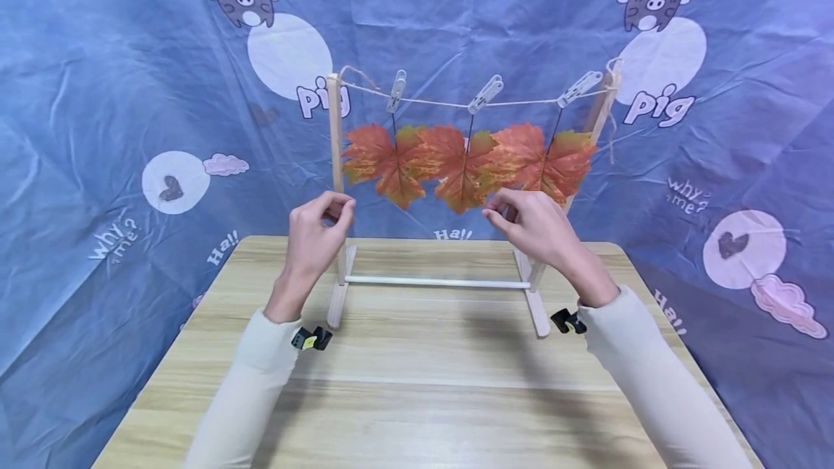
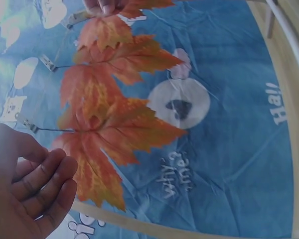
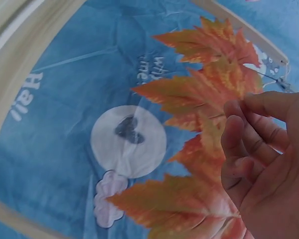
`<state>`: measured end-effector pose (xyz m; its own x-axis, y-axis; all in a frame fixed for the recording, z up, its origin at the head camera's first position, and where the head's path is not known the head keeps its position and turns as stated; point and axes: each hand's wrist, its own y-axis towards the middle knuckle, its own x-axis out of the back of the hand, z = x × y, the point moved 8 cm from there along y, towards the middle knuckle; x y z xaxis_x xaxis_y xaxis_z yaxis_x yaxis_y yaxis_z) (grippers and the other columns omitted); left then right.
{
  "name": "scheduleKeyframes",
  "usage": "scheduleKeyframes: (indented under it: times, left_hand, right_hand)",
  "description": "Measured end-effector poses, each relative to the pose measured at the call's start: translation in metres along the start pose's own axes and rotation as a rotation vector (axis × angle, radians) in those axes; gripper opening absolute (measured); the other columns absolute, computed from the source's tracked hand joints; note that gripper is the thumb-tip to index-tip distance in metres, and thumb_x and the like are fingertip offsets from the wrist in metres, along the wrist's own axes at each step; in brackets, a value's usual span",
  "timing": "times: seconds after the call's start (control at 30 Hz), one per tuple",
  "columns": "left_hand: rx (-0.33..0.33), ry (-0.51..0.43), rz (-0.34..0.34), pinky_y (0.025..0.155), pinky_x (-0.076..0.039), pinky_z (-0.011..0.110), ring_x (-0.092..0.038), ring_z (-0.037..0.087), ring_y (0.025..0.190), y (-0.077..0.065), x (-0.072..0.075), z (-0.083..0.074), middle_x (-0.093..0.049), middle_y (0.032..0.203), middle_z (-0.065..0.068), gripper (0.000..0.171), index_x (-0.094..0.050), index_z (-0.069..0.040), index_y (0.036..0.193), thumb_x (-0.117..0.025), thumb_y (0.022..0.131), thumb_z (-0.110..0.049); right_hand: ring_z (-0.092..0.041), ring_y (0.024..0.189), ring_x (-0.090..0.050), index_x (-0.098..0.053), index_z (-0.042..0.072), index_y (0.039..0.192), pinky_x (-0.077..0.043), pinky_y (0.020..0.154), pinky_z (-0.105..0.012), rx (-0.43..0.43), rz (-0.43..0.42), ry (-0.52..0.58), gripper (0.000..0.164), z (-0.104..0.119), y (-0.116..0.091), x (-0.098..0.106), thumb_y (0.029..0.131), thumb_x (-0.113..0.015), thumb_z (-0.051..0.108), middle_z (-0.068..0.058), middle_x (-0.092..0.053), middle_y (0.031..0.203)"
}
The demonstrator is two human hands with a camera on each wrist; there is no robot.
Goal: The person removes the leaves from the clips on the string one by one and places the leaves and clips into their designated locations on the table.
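Note:
Three orange-red maple leaves hang in a row, their lobes overlapping: the left leaf point(image 1: 396, 165), the middle leaf point(image 1: 461, 165) and the right leaf point(image 1: 547, 158). Each stem is held by a pale clothespin point(image 1: 485, 95) on a thin string point(image 1: 433, 101). My left hand point(image 1: 318, 226) is by the left post, below and left of the leaves, fingers loosely bent and thumb near the forefinger, nothing visible between them. The right hand point(image 1: 537, 223) overlaps the lower edge of the right leaf, with its fingers loosely bent too and nothing clearly held.
The string runs between two wooden posts point(image 1: 335, 129) of a stand, joined low down by a white rod point(image 1: 436, 282). Its feet point(image 1: 536, 313) stand on a wood-grain table point(image 1: 417, 411). Behind hangs a blue printed cloth point(image 1: 417, 13).

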<state>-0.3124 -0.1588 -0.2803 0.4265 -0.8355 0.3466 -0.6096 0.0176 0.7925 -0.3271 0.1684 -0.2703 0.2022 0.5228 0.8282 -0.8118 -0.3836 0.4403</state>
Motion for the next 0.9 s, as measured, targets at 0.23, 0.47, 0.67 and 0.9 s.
scheduleKeyframes:
  times: [0.23,0.47,0.67,0.9]
  left_hand:
    - [0.072,-0.011,-0.015,0.068,-0.05,0.009,-0.068,0.019,0.067,0.011,-0.002,-0.005,-0.074,0.074,0.009,0.01,-0.077,-0.002,0.095,-0.073,0.099,-0.01]
    - [0.137,-0.048,-0.021,0.067,-0.052,0.01,-0.067,0.016,0.069,0.024,-0.009,-0.01,-0.076,0.077,0.01,0.012,-0.077,-0.002,0.096,-0.072,0.101,-0.011]
    - [0.17,-0.081,-0.051,0.068,-0.054,0.011,-0.068,0.014,0.072,0.035,-0.01,-0.016,-0.076,0.08,0.011,0.011,-0.076,-0.003,0.098,-0.072,0.101,-0.012]
    - [0.202,-0.106,-0.088,0.068,-0.053,0.013,-0.067,0.009,0.072,0.047,-0.011,-0.021,-0.077,0.084,0.013,0.011,-0.076,-0.002,0.099,-0.071,0.1,-0.012]
  right_hand:
    - [-0.015,0.069,-0.066,-0.08,0.013,0.102,-0.054,0.064,-0.035,0.072,-0.04,0.049,0.014,0.018,0.017,0.004,0.105,-0.07,0.021,-0.003,-0.075,0.083]
    - [-0.017,0.068,-0.066,-0.08,0.009,0.104,-0.052,0.063,-0.034,0.143,-0.076,0.076,0.013,0.042,0.035,0.013,0.104,-0.071,0.019,-0.003,-0.076,0.084]
    - [-0.016,0.067,-0.062,-0.079,0.009,0.104,-0.049,0.063,-0.032,0.176,-0.1,0.105,0.013,0.058,0.05,0.022,0.105,-0.069,0.018,-0.004,-0.074,0.084]
    - [-0.017,0.068,-0.062,-0.078,0.007,0.109,-0.05,0.065,-0.033,0.175,-0.077,0.115,0.016,0.068,0.075,0.026,0.106,-0.067,0.019,-0.006,-0.076,0.091]
